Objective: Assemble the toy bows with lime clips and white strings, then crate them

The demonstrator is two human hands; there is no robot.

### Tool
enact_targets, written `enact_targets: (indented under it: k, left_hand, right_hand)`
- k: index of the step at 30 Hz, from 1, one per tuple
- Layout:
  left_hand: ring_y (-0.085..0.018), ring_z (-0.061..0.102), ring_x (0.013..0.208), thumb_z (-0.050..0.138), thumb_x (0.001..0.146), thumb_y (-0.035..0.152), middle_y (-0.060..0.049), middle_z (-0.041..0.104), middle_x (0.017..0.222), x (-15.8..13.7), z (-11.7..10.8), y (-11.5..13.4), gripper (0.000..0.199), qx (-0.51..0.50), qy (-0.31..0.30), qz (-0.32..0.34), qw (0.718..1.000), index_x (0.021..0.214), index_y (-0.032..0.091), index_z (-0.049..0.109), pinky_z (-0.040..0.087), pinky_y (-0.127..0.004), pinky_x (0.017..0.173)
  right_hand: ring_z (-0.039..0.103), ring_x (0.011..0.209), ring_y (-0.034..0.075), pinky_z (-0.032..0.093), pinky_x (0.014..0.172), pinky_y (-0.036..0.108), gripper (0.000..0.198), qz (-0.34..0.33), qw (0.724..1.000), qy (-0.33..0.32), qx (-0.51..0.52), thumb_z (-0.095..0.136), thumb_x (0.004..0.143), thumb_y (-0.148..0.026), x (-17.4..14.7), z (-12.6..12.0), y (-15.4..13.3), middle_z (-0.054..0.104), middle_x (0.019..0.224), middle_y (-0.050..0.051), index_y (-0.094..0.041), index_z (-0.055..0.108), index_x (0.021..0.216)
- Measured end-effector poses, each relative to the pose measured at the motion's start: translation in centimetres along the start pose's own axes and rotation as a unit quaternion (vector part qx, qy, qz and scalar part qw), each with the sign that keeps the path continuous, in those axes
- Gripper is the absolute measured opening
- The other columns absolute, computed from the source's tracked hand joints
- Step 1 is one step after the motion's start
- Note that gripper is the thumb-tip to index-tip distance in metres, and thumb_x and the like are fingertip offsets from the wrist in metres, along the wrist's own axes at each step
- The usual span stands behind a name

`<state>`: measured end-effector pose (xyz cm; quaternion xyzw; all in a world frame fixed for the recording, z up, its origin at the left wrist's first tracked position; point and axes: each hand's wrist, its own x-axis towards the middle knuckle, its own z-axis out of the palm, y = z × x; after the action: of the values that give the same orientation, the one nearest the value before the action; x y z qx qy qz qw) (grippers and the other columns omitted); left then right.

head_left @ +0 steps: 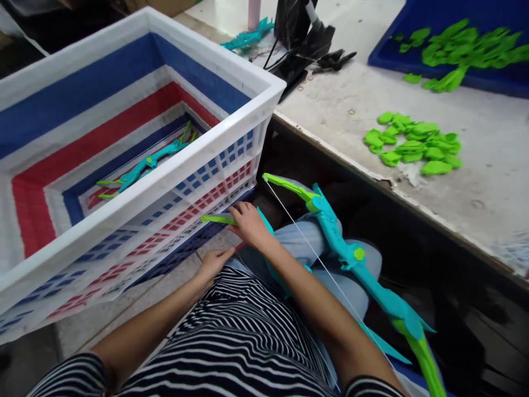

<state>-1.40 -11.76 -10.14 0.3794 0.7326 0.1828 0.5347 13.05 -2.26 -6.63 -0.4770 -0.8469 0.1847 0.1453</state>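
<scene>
My right hand (pixel 250 225) is closed around a teal toy bow near one end, and the bow's green tip (pixel 218 219) sticks out to the left of the fingers. Just below it, my left hand (pixel 215 263) has its fingers pinched together beside a small red piece (pixel 239 247); what lies inside the pinch is hidden. Across my knees rests another toy bow (pixel 330 223), teal with green ends and a white string stretched along it. My right forearm covers much of the held bow.
A white plastic crate (pixel 273 91) with a striped lining stands at left, toy bows (pixel 151 161) on its bottom. On the worktable (pixel 330 110) at right lie a pile of green parts (pixel 417 143) and a blue bin (pixel 390 49) with more. Black tools (pixel 306 44) stand behind.
</scene>
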Motion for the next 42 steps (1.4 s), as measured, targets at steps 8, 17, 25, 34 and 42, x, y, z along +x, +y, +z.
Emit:
enact_targets:
  k: [8,17,25,34,42]
  left_hand:
    - [-0.014,0.050,0.055,0.063,0.065,0.027,0.002,0.055,0.050,1.3,2.4,1.9,0.015,0.041,-0.053,0.011,0.998,0.056,0.015,0.066,0.035,-0.025,0.055]
    - [-0.019,0.060,0.076,0.065,0.068,0.031,-0.004,0.069,0.072,0.7,3.1,1.5,0.016,0.068,-0.044,0.054,0.995,0.063,0.017,0.071,0.042,-0.026,0.069]
    - [-0.021,0.062,0.073,0.066,0.070,0.037,-0.003,0.065,0.060,1.2,3.6,2.0,0.023,0.096,-0.037,0.055,0.993,0.059,0.017,0.069,0.042,-0.026,0.063]
    - [-0.016,0.059,0.071,0.066,0.071,0.030,0.001,0.057,0.059,0.1,3.8,4.3,0.021,-0.021,-0.019,0.017,0.999,0.059,0.017,0.054,0.043,-0.025,0.064]
    - [-0.002,0.028,0.038,0.079,0.060,0.038,0.009,0.043,0.048,-1.1,-2.0,9.5,0.033,-0.378,-0.138,0.090,0.911,0.069,0.017,0.055,0.025,-0.016,0.041]
  right_hand:
    - [0.052,0.097,0.027,0.043,0.083,0.038,0.040,0.112,0.992,-0.066,-0.009,0.053,0.086,-0.016,-0.4,0.2,0.4,0.058,0.106,0.015,-0.017,0.052,0.126]
    - [0.058,0.090,0.020,0.044,0.080,0.030,0.043,0.142,0.980,0.010,0.137,0.067,0.075,-0.020,-1.9,-0.4,3.0,0.061,0.096,0.006,-0.019,0.060,0.117]
    - [0.060,0.087,0.020,0.046,0.080,0.031,0.044,0.153,0.973,0.035,0.169,0.070,0.071,-0.022,-2.3,0.0,3.6,0.063,0.095,0.005,-0.019,0.062,0.114]
    - [0.060,0.087,0.019,0.046,0.081,0.032,0.044,0.166,0.960,0.060,0.217,0.072,0.067,-0.021,-2.2,0.5,4.3,0.066,0.095,0.005,-0.020,0.065,0.111]
    - [0.058,0.073,0.015,0.047,0.067,0.028,0.062,0.145,0.856,0.052,0.494,0.075,0.062,-0.038,-4.5,-0.6,5.8,0.064,0.082,-0.001,-0.019,0.058,0.119]
